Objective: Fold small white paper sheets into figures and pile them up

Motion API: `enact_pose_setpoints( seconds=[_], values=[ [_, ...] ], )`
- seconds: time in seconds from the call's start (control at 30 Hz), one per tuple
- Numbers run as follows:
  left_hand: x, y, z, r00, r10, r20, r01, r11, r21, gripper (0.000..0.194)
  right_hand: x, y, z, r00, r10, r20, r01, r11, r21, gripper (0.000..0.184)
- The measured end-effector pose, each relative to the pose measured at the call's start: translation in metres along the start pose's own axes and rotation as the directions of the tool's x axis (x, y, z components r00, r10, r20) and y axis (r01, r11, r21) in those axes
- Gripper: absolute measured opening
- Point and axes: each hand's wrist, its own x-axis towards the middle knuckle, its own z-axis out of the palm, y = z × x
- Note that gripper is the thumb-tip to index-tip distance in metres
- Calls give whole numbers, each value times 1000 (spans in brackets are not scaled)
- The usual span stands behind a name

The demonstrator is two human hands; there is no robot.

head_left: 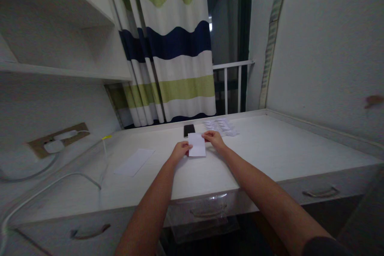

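A small white sheet of paper (197,146), seemingly folded, is held up just above the desk between both hands. My left hand (181,150) pinches its left edge, thumb on the front face. At the upper right edge, my right hand (213,138) grips the paper between thumb and fingers. Behind the paper lies a dark phone (189,130), its lower end close to the sheet's top. Folded white paper pieces (221,126) lie in a group just beyond my right hand. Another flat white sheet (135,162) rests on the desk to the left.
The white desk (270,144) has drawers with metal handles (321,193) along its front. Cables (75,174) run along the left side from a wall socket with plugs (57,142). A striped curtain (183,40) hangs behind, and a shelf (66,70) juts out at upper left.
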Motion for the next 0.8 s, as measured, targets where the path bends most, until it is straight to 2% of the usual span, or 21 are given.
enact_pose_setpoints(
  seconds=[0.33, 0.63, 0.8],
  values=[
    [1, -2, -1, 1000, -14, 11, 14, 1000, -1, 21, -3, -3, 1, 1000, -26, -12, 27, 999, 32, 26],
    [1, -2, -1, 1000, -12, 23, 13, 1000, -15, 22, 1, -1, -1, 998, -61, -9, 61, 998, -18, 26],
    [1, -1, -1, 1000, -14, -11, 14, 999, -37, 20, -2, -4, 1, 999, 27, -26, -27, 1000, 1, 22]
  ],
)
